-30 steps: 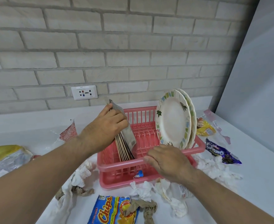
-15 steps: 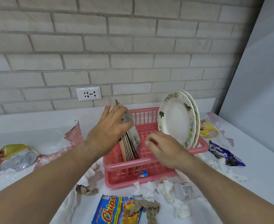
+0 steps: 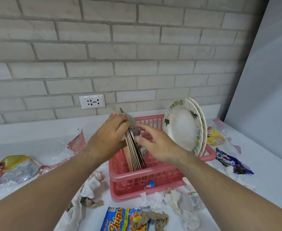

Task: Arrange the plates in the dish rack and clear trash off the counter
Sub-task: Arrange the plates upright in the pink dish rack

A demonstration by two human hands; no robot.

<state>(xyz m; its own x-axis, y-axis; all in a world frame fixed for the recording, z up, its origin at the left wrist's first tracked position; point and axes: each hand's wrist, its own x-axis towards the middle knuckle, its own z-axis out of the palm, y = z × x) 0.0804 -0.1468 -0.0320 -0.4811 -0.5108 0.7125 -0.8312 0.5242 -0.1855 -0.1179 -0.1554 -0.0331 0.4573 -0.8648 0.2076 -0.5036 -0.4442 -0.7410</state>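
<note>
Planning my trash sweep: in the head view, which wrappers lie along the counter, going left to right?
Yellow-and-silver wrapper → red wrapper → blue chips bag → yellow packet → purple wrapper.

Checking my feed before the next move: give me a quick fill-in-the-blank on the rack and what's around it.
1. The left hand grips a stack of flat plates standing in the ___ dish rack.
2. At the rack's right end stand ___ round leaf-patterned plates.
3. The blue bag on the counter in front of the rack reads ___.
Missing words: pink; two; Chips.
</note>
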